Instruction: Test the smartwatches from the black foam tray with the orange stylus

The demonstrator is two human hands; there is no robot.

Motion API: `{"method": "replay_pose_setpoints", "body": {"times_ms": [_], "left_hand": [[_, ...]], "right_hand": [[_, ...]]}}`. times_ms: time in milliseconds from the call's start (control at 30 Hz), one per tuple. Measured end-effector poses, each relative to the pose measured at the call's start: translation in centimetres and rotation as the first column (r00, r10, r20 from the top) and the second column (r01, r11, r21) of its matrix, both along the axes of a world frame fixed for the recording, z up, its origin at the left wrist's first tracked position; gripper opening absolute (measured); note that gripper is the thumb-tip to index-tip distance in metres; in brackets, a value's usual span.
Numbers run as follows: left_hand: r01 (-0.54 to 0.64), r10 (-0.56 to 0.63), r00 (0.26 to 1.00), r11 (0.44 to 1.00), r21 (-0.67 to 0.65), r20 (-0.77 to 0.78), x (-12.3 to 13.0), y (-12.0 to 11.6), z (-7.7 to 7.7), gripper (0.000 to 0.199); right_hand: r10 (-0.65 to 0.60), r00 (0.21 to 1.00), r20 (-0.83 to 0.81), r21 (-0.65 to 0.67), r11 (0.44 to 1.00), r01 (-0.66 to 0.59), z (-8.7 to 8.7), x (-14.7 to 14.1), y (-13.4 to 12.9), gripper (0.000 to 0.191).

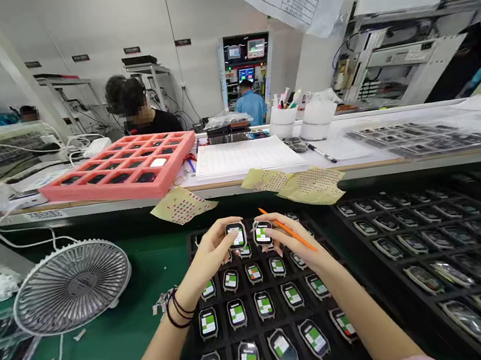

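Observation:
My left hand (218, 244) grips a strapless smartwatch (235, 235) between thumb and fingers, its lit screen facing up. Close beside it, a second smartwatch (262, 233) is in my right hand (295, 249), held by thumb and fingertips. A slim orange stick (295, 234), like a pen or tweezers, also lies across that right hand. Both watches are above a black compartment tray (252, 339), where several more smartwatches (264, 304) sit in rows. Most of their screens show green and white blocks; a few also show red or orange.
Right of the tray is another black tray of watches (425, 281). A round grey fan (72, 285) stands left on the green mat (156, 339). Yellow sticker sheets (183, 206) hang from the shelf edge, below a pink foam tray (159, 184) and a paper form (245, 155).

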State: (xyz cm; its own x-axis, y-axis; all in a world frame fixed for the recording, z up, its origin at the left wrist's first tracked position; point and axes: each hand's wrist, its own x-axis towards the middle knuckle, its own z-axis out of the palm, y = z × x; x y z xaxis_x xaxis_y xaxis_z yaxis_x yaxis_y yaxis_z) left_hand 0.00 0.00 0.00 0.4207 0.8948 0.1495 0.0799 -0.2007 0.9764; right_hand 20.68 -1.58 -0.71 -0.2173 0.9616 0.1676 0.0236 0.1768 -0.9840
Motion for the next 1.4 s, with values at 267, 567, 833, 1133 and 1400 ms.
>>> {"method": "replay_pose_setpoints", "body": {"times_ms": [267, 567, 833, 1133, 1400], "left_hand": [[0.002, -0.002, 1.000, 1.000, -0.016, 0.016, 0.21, -0.25, 0.49, 0.034], [0.002, -0.001, 1.000, 1.000, -0.022, 0.018, 0.13, -0.21, 0.39, 0.035], [-0.018, 0.019, 1.000, 1.000, -0.019, 0.023, 0.25, -0.40, 0.60, 0.036], [-0.013, 0.014, 0.999, 1.000, -0.024, 0.040, 0.33, -0.49, 0.76, 0.035], [-0.012, 0.013, 0.999, 1.000, -0.029, 0.039, 0.29, -0.44, 0.77, 0.036]], "right_hand": [[0.007, 0.999, 0.040, -0.004, 1.000, -0.007, -0.04, 0.09, -0.20, 0.030], [0.022, 1.000, 0.008, 0.017, 1.000, -0.022, -0.68, 0.21, 0.10, 0.029], [0.012, 1.000, 0.011, 0.011, 1.000, -0.012, -0.33, 0.12, -0.05, 0.028], [0.009, 1.000, -0.024, 0.023, 1.000, -0.009, -0.72, 0.07, 0.10, 0.025], [-0.016, 0.999, -0.035, 0.001, 1.000, 0.016, -0.36, -0.07, -0.07, 0.024]]}}
